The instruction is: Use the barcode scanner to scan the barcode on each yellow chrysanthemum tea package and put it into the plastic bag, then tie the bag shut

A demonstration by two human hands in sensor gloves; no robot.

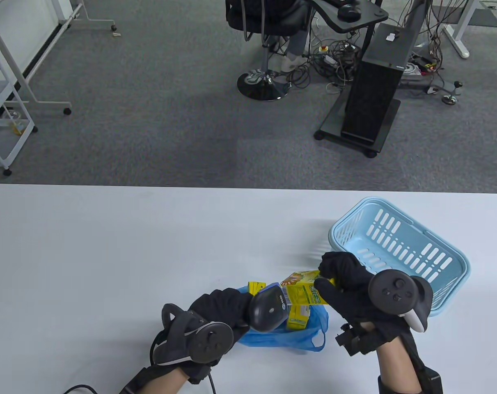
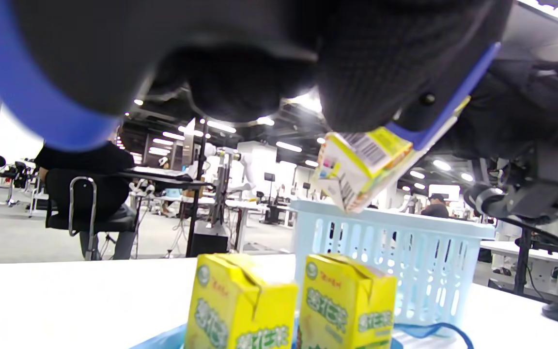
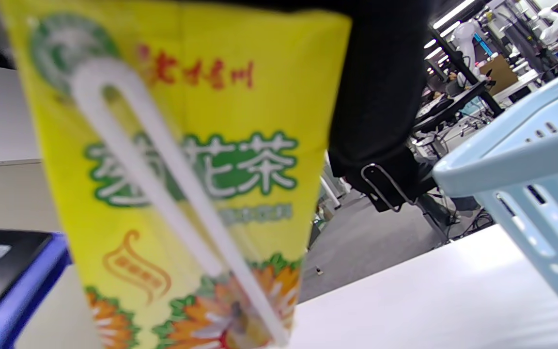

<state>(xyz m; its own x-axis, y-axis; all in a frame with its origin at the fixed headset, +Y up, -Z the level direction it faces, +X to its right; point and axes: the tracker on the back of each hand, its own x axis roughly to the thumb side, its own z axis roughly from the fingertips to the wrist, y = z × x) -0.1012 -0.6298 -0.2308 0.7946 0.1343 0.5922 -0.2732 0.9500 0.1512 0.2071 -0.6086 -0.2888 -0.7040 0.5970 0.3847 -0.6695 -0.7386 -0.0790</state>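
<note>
My right hand (image 1: pixel 334 283) grips a yellow chrysanthemum tea package (image 1: pixel 302 289), holding it above the blue plastic bag (image 1: pixel 281 338). In the right wrist view the package (image 3: pixel 182 184) fills the frame with a white straw taped across it. My left hand (image 1: pixel 219 305) holds the dark barcode scanner (image 1: pixel 266 310), its head right against the package's barcode side (image 2: pixel 364 165). Two more tea packages (image 2: pixel 288 305) stand upright on the bag, one of them (image 1: pixel 298 317) under the held package and another (image 1: pixel 256 287) beside the scanner.
A light blue slotted basket (image 1: pixel 400 246) stands on the white table (image 1: pixel 108 254) just right of my right hand. A black cable (image 1: pixel 80 388) trails off at the table's front edge. Beyond the table lie grey carpet, a chair and a computer tower.
</note>
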